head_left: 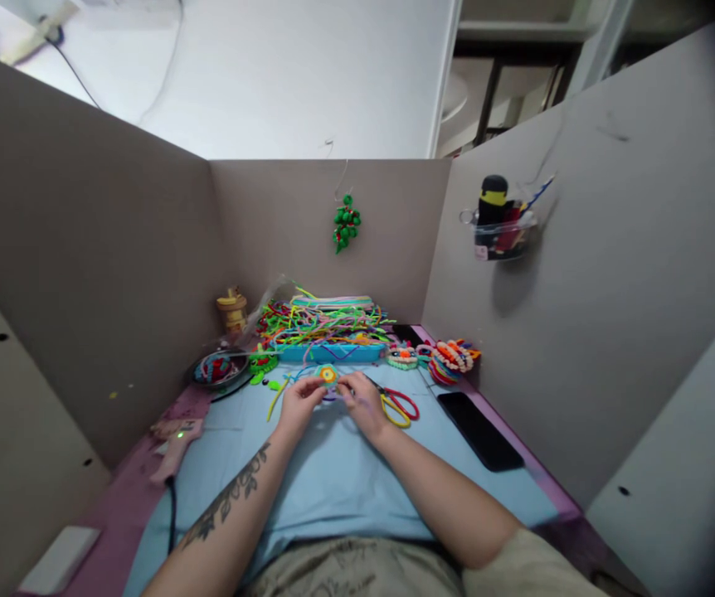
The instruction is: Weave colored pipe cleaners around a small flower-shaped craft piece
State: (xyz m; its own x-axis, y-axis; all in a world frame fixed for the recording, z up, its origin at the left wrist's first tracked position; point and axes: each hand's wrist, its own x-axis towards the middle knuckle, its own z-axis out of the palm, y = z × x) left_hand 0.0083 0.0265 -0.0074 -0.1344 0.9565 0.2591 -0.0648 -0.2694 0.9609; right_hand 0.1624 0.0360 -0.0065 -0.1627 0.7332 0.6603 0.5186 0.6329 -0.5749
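Note:
My left hand (299, 405) and my right hand (361, 402) meet over the light blue mat (333, 481). Both pinch a small round pipe-cleaner piece (328, 375), teal around an orange and yellow middle, with purple strands trailing under my fingers. Red and yellow scissors (400, 405) lie just right of my right hand. A loose yellow-green pipe cleaner (275, 402) lies left of my left hand.
A blue tray (333, 352) heaped with coloured pipe cleaners stands behind my hands. Finished pipe-cleaner pieces (450, 358) sit at the right, a dark phone (480, 429) near the right wall, a round dish (221, 367) and a glue gun (174, 444) at the left. Grey partitions enclose the desk.

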